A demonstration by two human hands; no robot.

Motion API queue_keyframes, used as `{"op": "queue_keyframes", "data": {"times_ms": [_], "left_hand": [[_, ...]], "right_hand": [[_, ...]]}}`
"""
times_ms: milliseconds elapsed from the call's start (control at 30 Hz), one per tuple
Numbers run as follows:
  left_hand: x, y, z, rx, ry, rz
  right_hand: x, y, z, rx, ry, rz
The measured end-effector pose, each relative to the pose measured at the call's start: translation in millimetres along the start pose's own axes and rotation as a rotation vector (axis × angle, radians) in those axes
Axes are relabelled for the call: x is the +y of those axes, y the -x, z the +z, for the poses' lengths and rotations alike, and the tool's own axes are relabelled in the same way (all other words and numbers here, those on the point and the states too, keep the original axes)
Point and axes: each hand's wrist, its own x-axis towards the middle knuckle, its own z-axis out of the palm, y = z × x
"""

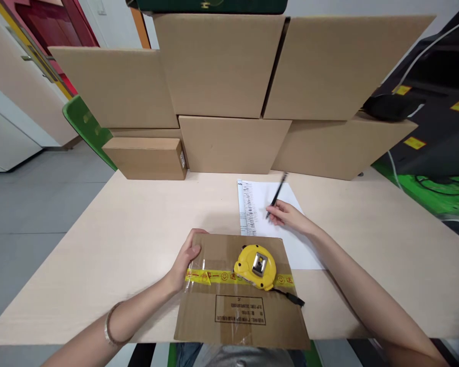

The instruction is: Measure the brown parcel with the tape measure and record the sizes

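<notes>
While right fingers (278, 213) pinch a pen (278, 191) over paper (260, 194), left fingers (193, 251) curl around box (233, 313) edge

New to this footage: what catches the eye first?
A round yellow tape measure sits on a flat brown cardboard box at the near edge of the pale wooden table, the left hand on its side. Beyond, the right hand holds a black pen over a white printed sheet. Cardboard cartons are stacked behind.
</notes>
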Motion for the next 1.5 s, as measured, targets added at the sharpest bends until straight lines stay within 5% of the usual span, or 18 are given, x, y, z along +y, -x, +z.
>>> {"op": "queue_keyframes", "data": {"times_ms": [267,633,1500], "left_hand": [[0,0,2.2,-0.023,0.026,-0.014],[-8,1,-5.1,-0.066,-0.009,-0.030],[-5,1,-2.5,-0.038,0.003,-0.019]], "right_hand": [[12,-9,27,-0.146,-0.254,-0.105],[29,-14,35,-0.111,-0.249,-0.072],[22,-13,38,-0.054,-0.245,-0.075]]}}
